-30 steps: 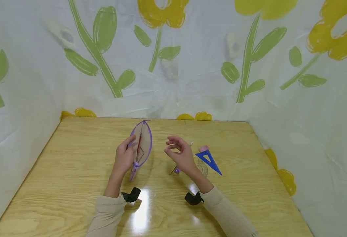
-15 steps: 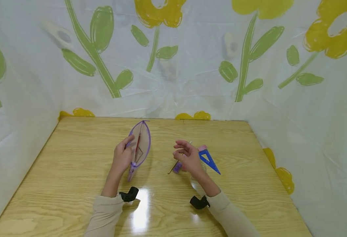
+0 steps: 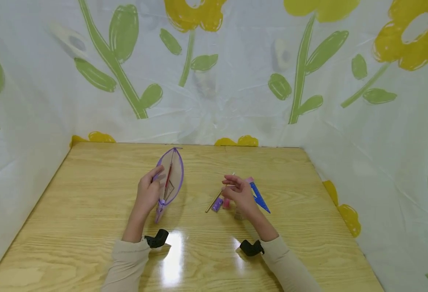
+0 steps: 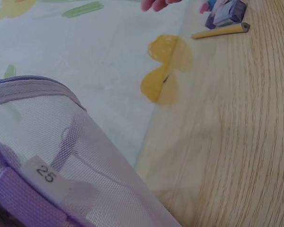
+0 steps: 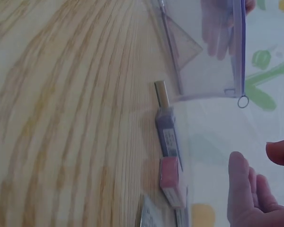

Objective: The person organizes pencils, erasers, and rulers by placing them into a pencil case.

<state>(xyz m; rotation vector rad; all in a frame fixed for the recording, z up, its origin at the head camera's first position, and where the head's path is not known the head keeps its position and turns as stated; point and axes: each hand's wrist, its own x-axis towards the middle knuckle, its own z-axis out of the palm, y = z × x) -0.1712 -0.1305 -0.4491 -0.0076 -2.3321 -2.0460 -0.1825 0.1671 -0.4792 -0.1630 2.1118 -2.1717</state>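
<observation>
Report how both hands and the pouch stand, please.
Left hand holding open mesh pouch, slim red item inside. Right hand empty, hovering near purple block and blue triangle. Nothing visibly blocking its way to the pouch.

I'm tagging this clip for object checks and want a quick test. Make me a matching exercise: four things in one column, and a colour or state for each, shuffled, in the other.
Things:
1. Mesh pouch
2. Triangle ruler
3. Slim stick inside the pouch
4. Pencil on the table

Colours or states:
A. Red
B. Yellowish
C. Purple-edged, held open in the left hand
D. Blue, partly hidden behind the right hand

Pairs: 1-C, 2-D, 3-A, 4-B
</observation>
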